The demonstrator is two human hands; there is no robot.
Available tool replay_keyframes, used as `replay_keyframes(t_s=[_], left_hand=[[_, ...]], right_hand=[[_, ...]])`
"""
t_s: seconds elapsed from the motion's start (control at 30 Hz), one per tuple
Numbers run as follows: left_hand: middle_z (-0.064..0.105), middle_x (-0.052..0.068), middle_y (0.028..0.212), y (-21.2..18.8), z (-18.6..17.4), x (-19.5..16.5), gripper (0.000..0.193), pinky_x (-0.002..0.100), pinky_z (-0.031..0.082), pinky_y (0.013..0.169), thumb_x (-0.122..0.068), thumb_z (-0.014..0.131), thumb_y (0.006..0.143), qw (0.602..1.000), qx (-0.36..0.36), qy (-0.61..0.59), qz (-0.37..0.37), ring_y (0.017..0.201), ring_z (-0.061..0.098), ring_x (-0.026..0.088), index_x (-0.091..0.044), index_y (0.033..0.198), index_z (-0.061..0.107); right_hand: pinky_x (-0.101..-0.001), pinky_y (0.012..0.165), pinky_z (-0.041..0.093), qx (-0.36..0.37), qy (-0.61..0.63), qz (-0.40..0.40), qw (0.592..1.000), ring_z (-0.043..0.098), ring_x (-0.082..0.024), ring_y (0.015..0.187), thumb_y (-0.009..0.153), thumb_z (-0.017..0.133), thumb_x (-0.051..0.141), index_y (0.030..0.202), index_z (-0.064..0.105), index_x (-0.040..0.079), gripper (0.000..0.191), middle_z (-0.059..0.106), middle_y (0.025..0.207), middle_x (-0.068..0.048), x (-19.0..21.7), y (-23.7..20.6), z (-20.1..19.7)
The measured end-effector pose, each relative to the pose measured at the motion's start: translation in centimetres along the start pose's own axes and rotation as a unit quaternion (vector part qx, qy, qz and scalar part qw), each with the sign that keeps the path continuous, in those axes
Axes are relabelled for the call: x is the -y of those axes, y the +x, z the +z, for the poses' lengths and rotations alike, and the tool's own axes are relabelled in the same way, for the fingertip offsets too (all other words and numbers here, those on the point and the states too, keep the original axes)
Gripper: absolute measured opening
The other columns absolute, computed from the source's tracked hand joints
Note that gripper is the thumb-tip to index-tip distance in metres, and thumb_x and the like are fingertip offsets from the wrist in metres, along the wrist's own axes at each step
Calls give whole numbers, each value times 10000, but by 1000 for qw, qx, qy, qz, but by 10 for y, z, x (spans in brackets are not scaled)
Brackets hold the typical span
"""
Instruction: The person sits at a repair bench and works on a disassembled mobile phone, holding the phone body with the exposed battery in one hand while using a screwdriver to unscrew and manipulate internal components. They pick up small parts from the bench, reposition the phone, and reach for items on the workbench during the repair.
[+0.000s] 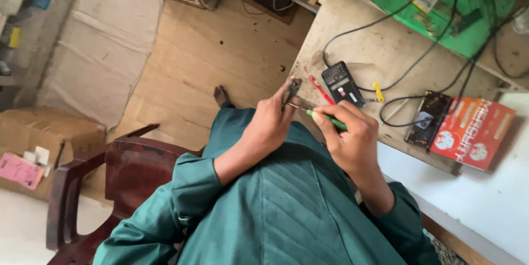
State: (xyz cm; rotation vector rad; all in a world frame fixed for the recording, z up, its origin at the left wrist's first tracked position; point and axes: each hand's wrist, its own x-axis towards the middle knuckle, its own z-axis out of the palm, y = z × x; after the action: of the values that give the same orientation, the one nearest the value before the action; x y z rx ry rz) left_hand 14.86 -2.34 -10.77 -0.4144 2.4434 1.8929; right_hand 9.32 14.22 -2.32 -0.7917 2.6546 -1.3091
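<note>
My left hand (pixel 269 122) pinches a small dark part (pixel 292 90) between its fingertips, held up above my lap at the edge of the workbench (pixel 380 50). My right hand (pixel 350 135) grips a green-handled screwdriver (pixel 325 117), whose thin metal tip points left and meets the dark part. Just beyond the hands on the bench lies an opened black phone (pixel 343 84) with its back off. Both forearms wear rolled-up teal sleeves.
On the bench lie a red tool (pixel 320 90), a yellow-handled tool (pixel 378 92), a second dark phone (pixel 425 119), a red box (pixel 473 133) and black cables. A green board (pixel 408 0) stands behind. A dark wooden chair (pixel 110 182) sits at my left, with cardboard boxes (pixel 38 133) on the floor.
</note>
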Motion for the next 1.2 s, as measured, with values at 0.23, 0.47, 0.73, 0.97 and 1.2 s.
replay_keyframes(t_s=[0.23, 0.47, 0.73, 0.97, 1.2], left_hand=[[662, 184, 807, -1, -5, -5, 579, 340, 556, 714, -161, 575, 1050, 998, 9, -54, 9, 717, 630, 266, -107, 1599, 400], [638, 125, 1329, 3, -25, -9, 734, 328, 587, 748, -257, 562, 1039, 903, 55, -424, -51, 977, 655, 175, -208, 1675, 197], [530, 200, 1485, -12, -29, -9, 726, 563, 567, 1024, -600, 438, 1055, 701, 132, -698, -67, 1191, 641, 323, -219, 1657, 294], [535, 241, 1465, -23, -22, 0, 625, 655, 526, 1048, -602, 381, 1101, 632, 142, -757, -87, 1251, 603, 401, -163, 1542, 444], [539, 264, 1465, -26, -12, 7, 563, 676, 515, 1037, -547, 367, 1124, 640, 154, -746, -98, 1270, 609, 424, -128, 1487, 468]], right_hand=[[-263, 660, 517, 75, 191, 142, 968, 613, -110, 721, 1009, 637, 157, 1341, 668, 17, 363, 682, 909, -42, -46, -18, -13], [-258, 768, 504, -48, 356, 198, 912, 596, -99, 852, 1031, 604, 79, 1378, 608, -14, 360, 631, 1038, -23, -151, -34, -48], [-318, 798, 562, -108, -35, 137, 984, 721, -183, 856, 884, 770, 52, 1062, 720, -4, 193, 747, 956, -75, -243, -31, 21], [-378, 764, 542, -33, -128, 122, 984, 704, -312, 854, 849, 827, 104, 948, 769, 56, 125, 723, 934, -107, -244, -47, 40], [-407, 747, 533, -11, -169, 66, 983, 687, -325, 875, 866, 825, 109, 1003, 773, 76, 150, 711, 986, -83, -251, -54, 48]])
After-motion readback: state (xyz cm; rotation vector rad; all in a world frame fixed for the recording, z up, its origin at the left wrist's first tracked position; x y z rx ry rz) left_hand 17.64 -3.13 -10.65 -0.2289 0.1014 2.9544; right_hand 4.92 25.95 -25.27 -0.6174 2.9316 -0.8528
